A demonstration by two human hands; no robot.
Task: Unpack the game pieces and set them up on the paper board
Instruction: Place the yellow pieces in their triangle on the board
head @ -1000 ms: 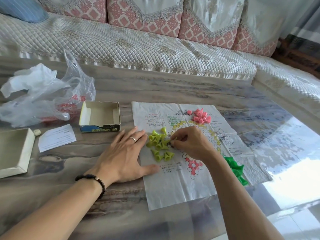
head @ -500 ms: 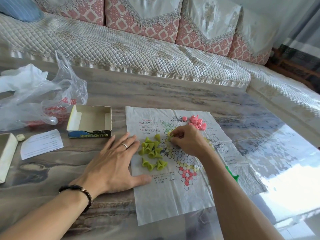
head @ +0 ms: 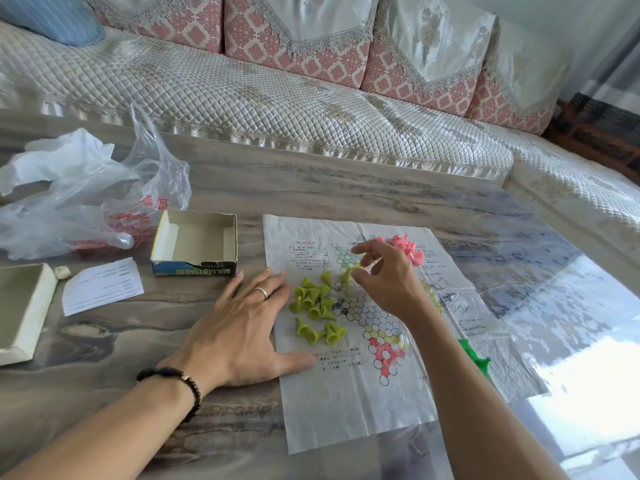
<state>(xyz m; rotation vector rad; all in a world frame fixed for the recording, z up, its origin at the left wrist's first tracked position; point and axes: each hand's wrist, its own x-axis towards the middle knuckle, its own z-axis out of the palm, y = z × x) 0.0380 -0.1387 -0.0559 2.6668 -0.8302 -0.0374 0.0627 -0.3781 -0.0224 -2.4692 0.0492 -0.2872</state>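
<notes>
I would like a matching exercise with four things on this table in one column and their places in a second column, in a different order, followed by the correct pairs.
Things
1. heap of pink plastic game pieces
2. open cardboard box
3. clear crumpled plastic bag
4. bright green plastic pieces

Places
A. far left of the table
B. just left of the paper board
C. at the board's right edge, behind the right forearm
D. on the board's far part, beyond the right hand

Pairs: 1-D, 2-B, 3-A, 4-C
</notes>
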